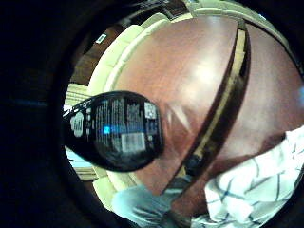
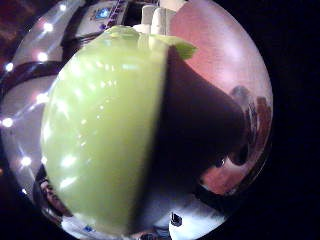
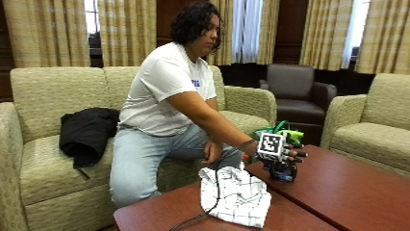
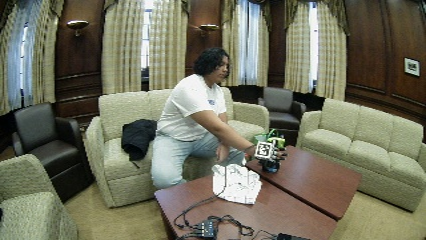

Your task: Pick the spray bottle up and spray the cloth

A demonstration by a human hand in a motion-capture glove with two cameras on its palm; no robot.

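Note:
In the outside view, my gloved right hand (image 3: 282, 153) grips a dark spray bottle (image 3: 284, 172) with a green sprayer top (image 3: 289, 134). The bottle stands upright near the edge of the far red-brown table (image 3: 359, 192); I cannot tell whether its base touches the wood. A white cloth (image 3: 234, 195) with dark checks lies bunched just beside the hand, across the gap between the two tables. The little finger side palm view shows the bottle's black labelled body (image 1: 116, 130) close by and the cloth (image 1: 256, 185) on the table. The green sprayer top (image 2: 105, 135) fills the thumb side palm view.
The person sits on a beige sofa (image 3: 44, 96) behind the tables, with the bare left hand (image 3: 213, 153) resting at the knee. A black jacket (image 3: 86, 134) lies on the sofa. Cables and small black devices (image 4: 213, 227) sit on the near table's front.

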